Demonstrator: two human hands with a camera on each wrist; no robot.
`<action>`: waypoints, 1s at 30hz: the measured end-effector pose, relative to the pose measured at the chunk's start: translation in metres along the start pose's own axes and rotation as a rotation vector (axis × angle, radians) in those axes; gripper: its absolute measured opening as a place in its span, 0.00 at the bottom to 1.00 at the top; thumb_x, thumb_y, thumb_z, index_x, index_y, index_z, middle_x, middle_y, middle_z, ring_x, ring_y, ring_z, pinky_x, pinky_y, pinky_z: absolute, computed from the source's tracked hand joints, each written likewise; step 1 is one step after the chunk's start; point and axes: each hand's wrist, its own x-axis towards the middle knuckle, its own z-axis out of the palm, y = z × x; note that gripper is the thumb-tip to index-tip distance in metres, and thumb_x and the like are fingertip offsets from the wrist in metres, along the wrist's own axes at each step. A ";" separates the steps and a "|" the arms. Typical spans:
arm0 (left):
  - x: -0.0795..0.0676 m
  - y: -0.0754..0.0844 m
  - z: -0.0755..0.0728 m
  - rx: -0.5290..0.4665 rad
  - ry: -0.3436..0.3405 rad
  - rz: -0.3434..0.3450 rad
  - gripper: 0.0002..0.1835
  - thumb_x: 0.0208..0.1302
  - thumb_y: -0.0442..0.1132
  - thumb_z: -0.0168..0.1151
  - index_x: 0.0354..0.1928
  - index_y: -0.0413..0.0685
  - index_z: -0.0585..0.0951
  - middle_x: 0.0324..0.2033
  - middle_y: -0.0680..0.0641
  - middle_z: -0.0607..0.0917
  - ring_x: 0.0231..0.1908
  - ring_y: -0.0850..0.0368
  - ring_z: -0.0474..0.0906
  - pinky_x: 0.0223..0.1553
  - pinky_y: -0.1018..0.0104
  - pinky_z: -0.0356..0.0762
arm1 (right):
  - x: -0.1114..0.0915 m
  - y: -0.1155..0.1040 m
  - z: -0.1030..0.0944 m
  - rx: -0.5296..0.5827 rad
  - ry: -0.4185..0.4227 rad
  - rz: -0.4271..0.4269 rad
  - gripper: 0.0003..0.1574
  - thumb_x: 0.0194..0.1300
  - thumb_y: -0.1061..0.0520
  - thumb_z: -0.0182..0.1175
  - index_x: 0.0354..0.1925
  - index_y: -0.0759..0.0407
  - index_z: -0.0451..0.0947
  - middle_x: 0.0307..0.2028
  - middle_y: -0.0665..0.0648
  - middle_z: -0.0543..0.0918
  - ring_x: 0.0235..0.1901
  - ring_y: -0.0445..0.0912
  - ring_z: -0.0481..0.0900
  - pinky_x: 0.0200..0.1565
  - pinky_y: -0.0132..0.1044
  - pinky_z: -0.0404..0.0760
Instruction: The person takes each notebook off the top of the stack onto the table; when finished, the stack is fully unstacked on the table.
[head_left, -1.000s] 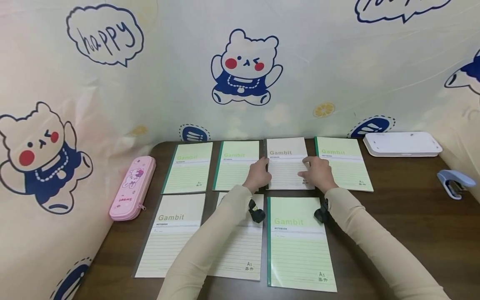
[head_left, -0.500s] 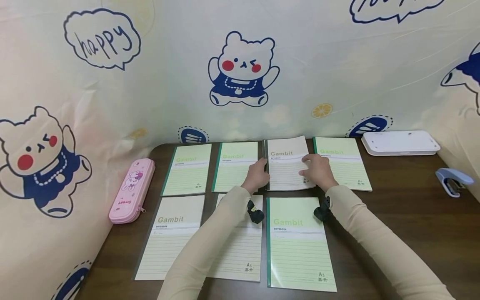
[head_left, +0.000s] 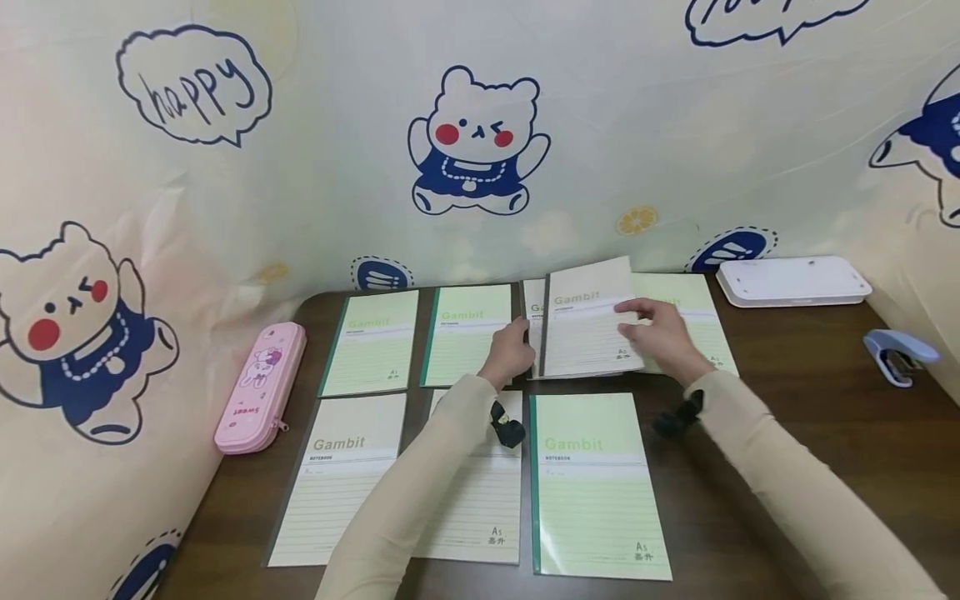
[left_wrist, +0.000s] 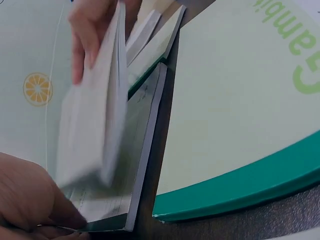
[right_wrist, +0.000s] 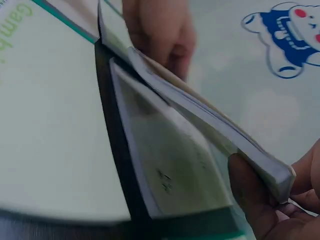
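My right hand (head_left: 660, 337) pinches the right edge of a white Gambit notebook (head_left: 588, 321), which is lifted and tilted in the back row. Under it, a second white notebook (head_left: 534, 293) shows only a strip along its left side. My left hand (head_left: 510, 354) holds that lower notebook by its dark spine. In the left wrist view the left hand (left_wrist: 25, 192) sits at the spine, and the lifted notebook (left_wrist: 90, 130) is blurred. The right wrist view shows the lifted notebook (right_wrist: 215, 125) edge-on between thumb and fingers.
Green notebooks (head_left: 465, 333) flank the white ones, the right one (head_left: 701, 321) partly covered. In front lie two white notebooks (head_left: 337, 483) and a green one (head_left: 600, 492). A pink pencil case (head_left: 258, 387), a white case (head_left: 793, 281) and a blue stapler (head_left: 896, 354) stand at the sides.
My right hand has lifted the upper white notebook and moved it to the right, uncovering part of another white notebook beneath. My left hand stays at the left edge.
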 end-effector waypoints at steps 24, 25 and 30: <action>-0.003 -0.003 0.000 0.042 0.013 -0.013 0.34 0.58 0.23 0.52 0.70 0.37 0.64 0.75 0.41 0.56 0.74 0.42 0.52 0.71 0.53 0.57 | -0.196 0.127 -0.105 -0.287 -0.106 0.258 0.37 0.67 0.43 0.59 0.66 0.62 0.67 0.66 0.74 0.62 0.38 0.30 0.64 0.34 0.28 0.70; -0.003 -0.003 0.000 0.040 0.012 -0.012 0.34 0.58 0.23 0.52 0.70 0.37 0.64 0.75 0.41 0.56 0.74 0.42 0.52 0.71 0.53 0.57 | -0.197 0.126 -0.101 -0.283 -0.102 0.255 0.37 0.66 0.44 0.60 0.65 0.62 0.67 0.65 0.74 0.63 0.37 0.28 0.64 0.34 0.28 0.70; -0.003 -0.003 -0.001 0.031 0.013 -0.008 0.34 0.59 0.23 0.52 0.70 0.37 0.64 0.75 0.41 0.56 0.74 0.42 0.52 0.71 0.53 0.58 | -0.198 0.114 -0.086 -0.382 -0.042 0.136 0.29 0.63 0.50 0.65 0.60 0.59 0.75 0.41 0.69 0.81 0.27 0.25 0.64 0.25 0.27 0.69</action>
